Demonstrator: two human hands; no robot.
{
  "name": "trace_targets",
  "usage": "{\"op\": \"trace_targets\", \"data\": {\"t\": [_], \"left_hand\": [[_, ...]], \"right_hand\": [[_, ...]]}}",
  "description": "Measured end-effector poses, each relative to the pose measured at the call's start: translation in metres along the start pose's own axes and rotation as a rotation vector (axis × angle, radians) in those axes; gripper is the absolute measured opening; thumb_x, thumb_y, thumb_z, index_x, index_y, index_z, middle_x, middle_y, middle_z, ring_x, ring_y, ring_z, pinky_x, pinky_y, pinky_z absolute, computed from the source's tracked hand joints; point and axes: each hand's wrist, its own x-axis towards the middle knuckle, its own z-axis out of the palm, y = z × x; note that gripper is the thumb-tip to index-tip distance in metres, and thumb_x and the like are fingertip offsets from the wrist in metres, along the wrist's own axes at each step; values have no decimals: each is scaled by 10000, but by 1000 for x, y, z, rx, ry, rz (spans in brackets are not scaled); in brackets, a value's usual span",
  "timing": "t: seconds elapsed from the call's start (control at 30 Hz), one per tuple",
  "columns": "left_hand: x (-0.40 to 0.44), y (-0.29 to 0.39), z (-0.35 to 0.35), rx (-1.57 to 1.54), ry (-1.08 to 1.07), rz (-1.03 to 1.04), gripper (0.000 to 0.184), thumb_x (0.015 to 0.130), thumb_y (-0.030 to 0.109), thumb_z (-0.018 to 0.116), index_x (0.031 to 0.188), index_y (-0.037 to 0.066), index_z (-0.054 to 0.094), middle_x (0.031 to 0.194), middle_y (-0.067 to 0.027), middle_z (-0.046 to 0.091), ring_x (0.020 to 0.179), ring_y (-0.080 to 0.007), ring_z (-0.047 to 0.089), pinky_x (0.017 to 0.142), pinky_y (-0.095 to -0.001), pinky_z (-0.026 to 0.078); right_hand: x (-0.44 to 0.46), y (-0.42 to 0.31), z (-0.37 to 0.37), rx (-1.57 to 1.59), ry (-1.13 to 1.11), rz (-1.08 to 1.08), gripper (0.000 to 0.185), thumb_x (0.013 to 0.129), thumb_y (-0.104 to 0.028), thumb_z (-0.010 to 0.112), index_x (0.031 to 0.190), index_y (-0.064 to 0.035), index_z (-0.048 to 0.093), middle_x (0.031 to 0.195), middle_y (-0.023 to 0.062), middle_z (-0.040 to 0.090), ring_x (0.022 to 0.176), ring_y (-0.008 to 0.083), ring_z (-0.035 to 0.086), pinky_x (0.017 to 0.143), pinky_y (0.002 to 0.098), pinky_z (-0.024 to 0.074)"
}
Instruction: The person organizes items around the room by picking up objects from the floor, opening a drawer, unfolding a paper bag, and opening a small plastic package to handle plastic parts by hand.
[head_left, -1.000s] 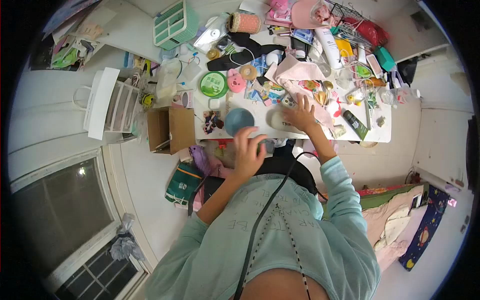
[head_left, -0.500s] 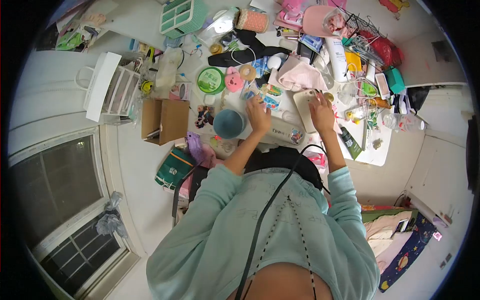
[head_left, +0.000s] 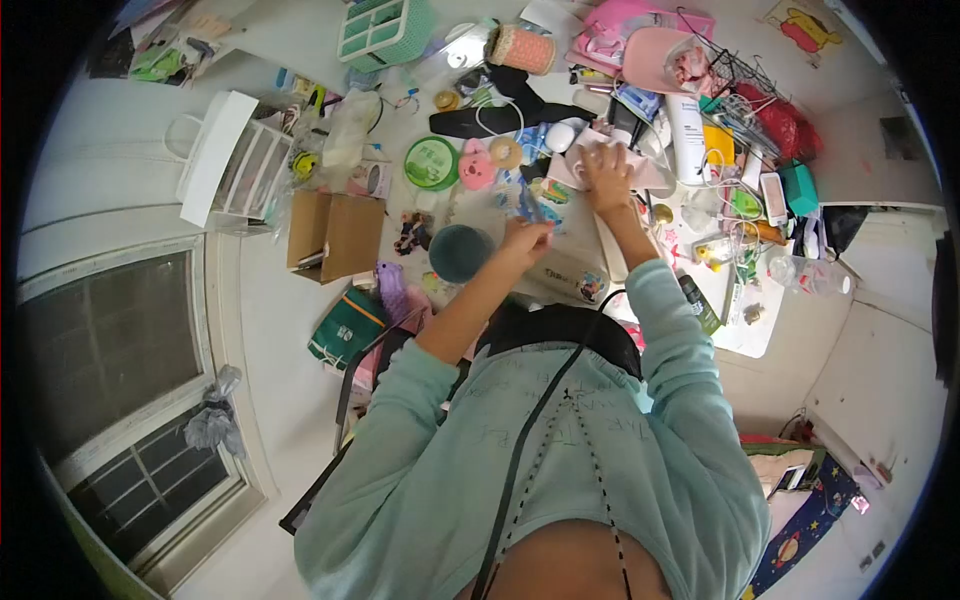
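My right hand is over a pale pink cloth, fingers spread and touching it. Whether any fabric is pinched cannot be seen. Below that wrist, a pale phone-like slab is partly covered by the forearm. My left hand is closed near the front of the table, above a long light box. A thin, light-coloured piece shows just beyond its fingers, too blurred to name. Left of that hand stands a blue-grey cup. Farther back are a green round tub and a pink plush head.
A tape roll and black cloth lie behind the hands. On the right are a white tube, tangled cables, a clear bottle and a dark green tube. An open cardboard box stands left.
My right hand has left the phone-like slab and moved back onto the pink cloth. My left hand has drawn nearer to me and closed. The camera view has shifted slightly.
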Motion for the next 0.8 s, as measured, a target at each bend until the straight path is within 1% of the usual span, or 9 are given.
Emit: {"op": "trace_targets", "data": {"t": [0.07,0.13,0.2,0.3,0.33,0.4,0.63,0.77,0.8], "left_hand": [[-17,6,-31,-124,-482,-182,368,707,11,608,988,51,374,818,-71,528,750,-159,535,697,-287,435],[-87,33,-36,-202,-459,-135,305,761,-7,546,1027,41,404,845,-75,544,788,-155,540,709,-293,441],[-117,48,-74,120,-538,229,303,769,-6,544,1044,44,429,874,-71,544,826,-162,543,746,-295,436],[-183,94,-126,-5,-148,623,337,727,-60,548,1016,77,438,987,-73,537,846,-147,527,762,-281,432],[-186,108,-165,284,0,695,327,724,-60,545,997,88,443,1053,-74,529,873,-141,512,748,-274,430],[-210,134,-212,621,256,826,322,720,-59,550,972,93,418,1086,-89,523,868,-141,509,734,-262,425],[-163,171,-352,867,324,670,393,658,-27,604,970,79,389,1039,-134,544,777,-181,551,687,-284,449],[-128,171,-349,1255,528,974,451,641,72,661,1029,86,433,1027,-131,551,858,-247,543,753,-357,431],[-147,175,-314,1384,695,733,515,671,222,668,1110,70,446,1089,-138,509,976,-278,489,818,-373,380]], "right_hand": [[2,9,6,43,-9,-35,413,752,-172,534,1148,-202,423,1227,104,375,1176,359,304,876,496,357],[5,17,5,115,1,-75,358,726,-150,554,1072,-153,461,1140,110,429,1099,344,384,836,446,400],[3,24,-10,217,21,-116,308,698,-126,574,993,-108,485,1046,118,472,1003,323,463,790,400,433],[-4,35,-43,404,50,13,406,654,-28,586,1045,-94,499,979,147,505,826,314,538,720,381,461],[-8,41,-46,591,127,63,414,654,22,559,1049,-87,500,971,145,514,797,312,547,690,375,466],[-17,55,-58,459,292,47,392,649,76,504,1012,-71,515,974,145,529,834,317,544,698,382,451],[-46,77,-78,427,426,228,321,636,-18,626,947,-24,546,902,160,568,869,327,536,764,360,424],[-49,96,-74,370,497,243,323,678,-99,663,975,-37,553,891,143,589,847,280,562,743,333,425],[-53,85,-89,394,506,308,304,692,-103,656,968,-30,550,894,145,589,853,284,560,748,330,423]]}}
